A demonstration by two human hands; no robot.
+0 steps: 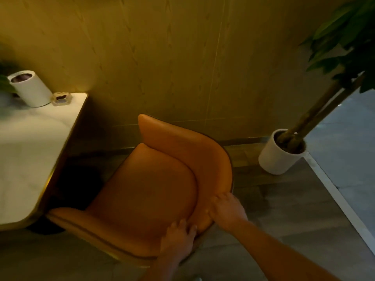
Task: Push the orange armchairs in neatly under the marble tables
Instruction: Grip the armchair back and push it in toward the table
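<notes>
- Orange armchair [154, 189] stands angled just right of the table [30, 149], with its seat out in the open and its near arm tip at the table's rounded corner.
- I see my left hand [178, 238] and right hand [227, 209] side by side, both curled over the backrest rim.
- Bare floor [284, 209] lies between the chair back and the white pot [280, 157]; the wall [162, 57] runs close behind.
</notes>
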